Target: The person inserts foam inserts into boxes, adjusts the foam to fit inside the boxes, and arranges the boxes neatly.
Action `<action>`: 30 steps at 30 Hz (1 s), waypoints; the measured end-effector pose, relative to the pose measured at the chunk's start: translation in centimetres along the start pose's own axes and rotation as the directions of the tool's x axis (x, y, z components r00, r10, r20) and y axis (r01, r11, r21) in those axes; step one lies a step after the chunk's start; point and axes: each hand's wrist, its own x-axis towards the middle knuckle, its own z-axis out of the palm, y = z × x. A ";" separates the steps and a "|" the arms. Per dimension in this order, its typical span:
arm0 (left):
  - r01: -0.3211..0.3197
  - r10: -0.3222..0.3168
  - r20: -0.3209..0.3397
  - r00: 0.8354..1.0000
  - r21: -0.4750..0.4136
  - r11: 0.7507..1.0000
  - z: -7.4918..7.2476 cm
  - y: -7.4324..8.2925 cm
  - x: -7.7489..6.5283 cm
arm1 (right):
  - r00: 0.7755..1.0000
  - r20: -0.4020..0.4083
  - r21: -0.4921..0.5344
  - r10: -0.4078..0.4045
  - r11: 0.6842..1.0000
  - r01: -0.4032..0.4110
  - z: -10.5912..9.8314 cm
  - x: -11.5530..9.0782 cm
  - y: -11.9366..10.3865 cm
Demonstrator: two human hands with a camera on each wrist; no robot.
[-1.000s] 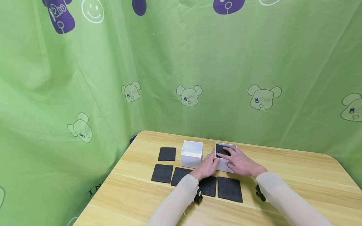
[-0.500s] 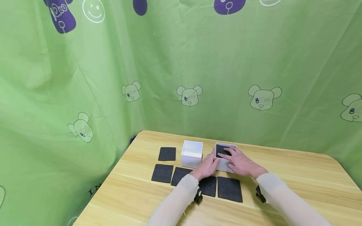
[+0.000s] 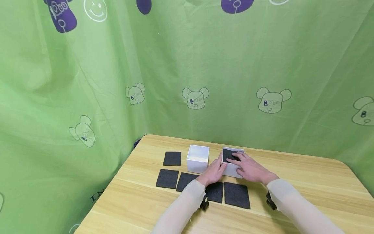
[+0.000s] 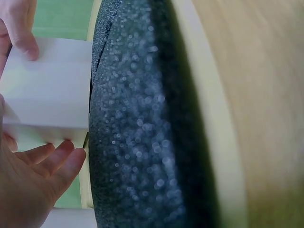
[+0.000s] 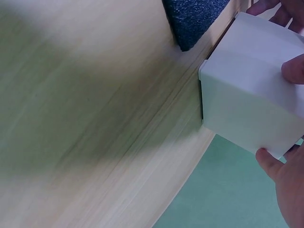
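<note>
Two white square boxes stand side by side on the table. My left hand (image 3: pixel 214 170) holds the right-hand box (image 3: pixel 232 170) at its left wall, thumb near the front corner; the left wrist view shows its fingers along the side of the box (image 4: pixel 47 90). Over that box, my right hand (image 3: pixel 249 167) has fingers spread on a black foam square (image 3: pixel 227 155) inside, overlapping its right part. The right thumb (image 5: pixel 293 70) touches the outer front wall of the box (image 5: pixel 251 52). The floor of the box is hidden under the foam.
Left of my hands stands the other white box (image 3: pixel 198 165), open-topped. A black foam square (image 3: pixel 172 158) lies beside it. Several more lie in a front row, such as the rightmost square (image 3: pixel 237 195); my left forearm partly covers two. A green curtain (image 3: pixel 228 123) hangs behind the wooden table (image 3: pixel 292 169).
My right fingertips have shifted slightly to the right on the foam inside the box. My left hand and the boxes stay in place.
</note>
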 end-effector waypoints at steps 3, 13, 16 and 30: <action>0.010 -0.010 0.002 1.000 -0.007 1.000 0.0 0.0 0.1 | 1.000 0.002 0.001 0.004 1.000 -0.004 0.0 0.1 0.1; 0.014 -0.014 0.007 1.000 -0.009 1.000 -0.1 -0.1 -0.2 | 1.000 0.007 -0.009 0.014 1.000 -0.014 0.3 0.2 0.1; 0.015 -0.015 0.011 1.000 -0.015 1.000 -0.1 -0.1 -0.2 | 1.000 0.002 -0.023 0.018 1.000 -0.018 0.4 0.1 0.0; 0.006 -0.006 0.005 1.000 -0.029 1.000 -0.2 0.1 -0.1 | 1.000 -0.025 -0.034 -0.008 0.999 0.007 0.5 0.3 0.0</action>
